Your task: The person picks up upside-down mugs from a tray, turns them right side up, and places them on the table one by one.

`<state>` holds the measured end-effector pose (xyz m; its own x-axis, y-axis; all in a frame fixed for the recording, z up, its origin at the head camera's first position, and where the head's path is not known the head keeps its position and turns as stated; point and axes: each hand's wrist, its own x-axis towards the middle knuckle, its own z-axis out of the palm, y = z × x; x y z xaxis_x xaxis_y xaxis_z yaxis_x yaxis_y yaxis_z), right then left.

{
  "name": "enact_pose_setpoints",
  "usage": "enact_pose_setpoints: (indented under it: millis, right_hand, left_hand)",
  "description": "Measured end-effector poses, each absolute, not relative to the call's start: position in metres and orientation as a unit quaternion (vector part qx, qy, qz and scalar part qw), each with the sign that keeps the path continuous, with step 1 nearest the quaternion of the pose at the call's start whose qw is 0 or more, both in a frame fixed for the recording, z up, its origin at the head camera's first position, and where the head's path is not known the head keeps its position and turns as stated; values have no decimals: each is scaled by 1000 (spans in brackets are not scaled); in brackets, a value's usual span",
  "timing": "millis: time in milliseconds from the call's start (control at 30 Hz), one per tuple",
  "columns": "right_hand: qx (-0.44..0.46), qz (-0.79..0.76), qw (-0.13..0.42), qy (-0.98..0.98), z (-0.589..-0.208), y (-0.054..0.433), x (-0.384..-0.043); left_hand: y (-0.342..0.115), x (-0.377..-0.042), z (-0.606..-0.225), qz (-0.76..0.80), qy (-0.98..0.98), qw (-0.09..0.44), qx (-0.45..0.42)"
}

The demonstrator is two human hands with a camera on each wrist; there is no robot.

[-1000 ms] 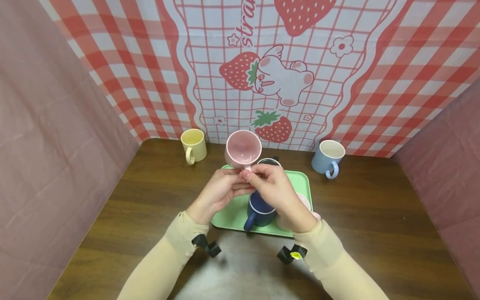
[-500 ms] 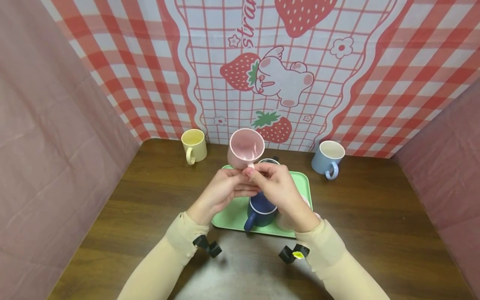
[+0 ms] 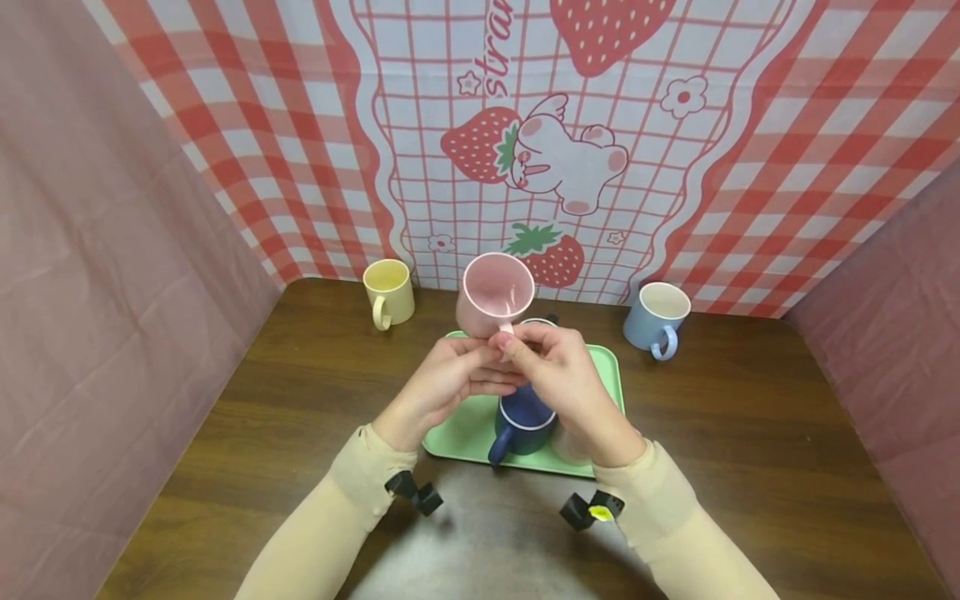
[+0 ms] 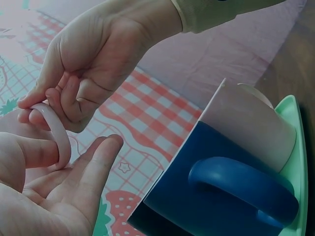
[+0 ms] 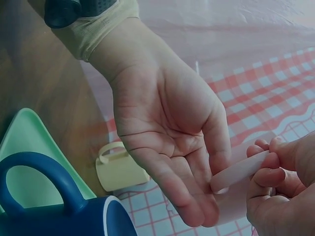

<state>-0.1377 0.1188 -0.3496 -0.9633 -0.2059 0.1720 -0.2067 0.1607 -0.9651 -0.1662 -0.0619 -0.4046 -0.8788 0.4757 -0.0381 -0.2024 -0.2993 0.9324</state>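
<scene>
Above the green tray [image 3: 461, 433], a pink mug [image 3: 480, 318] is held up, tilted so its inside faces me. My right hand [image 3: 558, 375] pinches the mug's handle [image 5: 238, 172] between thumb and fingers. The left hand [image 3: 448, 377] holds the mug's body, thumb on its side near the handle and fairly straight fingers beneath. Below the hands a dark blue mug [image 3: 527, 425] stands on the tray, its handle toward the front left. Beside it a pale pink mug [image 4: 246, 123] is mostly hidden by my right arm in the head view.
A yellow mug [image 3: 390, 296] stands at the back left of the wooden table [image 3: 300, 417], a light blue mug [image 3: 651, 321] at the back right. Behind my right hand shows part of a dark mug's white rim [image 3: 543, 322]. A strawberry-print cloth [image 3: 420, 167] hangs behind.
The pink mug has shifted slightly right and up in the head view, with both hands moving along. Both hands keep hold of it; the other mugs have not moved.
</scene>
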Motion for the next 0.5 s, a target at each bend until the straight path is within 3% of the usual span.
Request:
enact_pose_setpoints:
  millis: [500]
  right_hand:
    - [131,662,-7,-737,-346,125,-137]
  left_hand:
    - [-61,-165,-403,787,561,214,144]
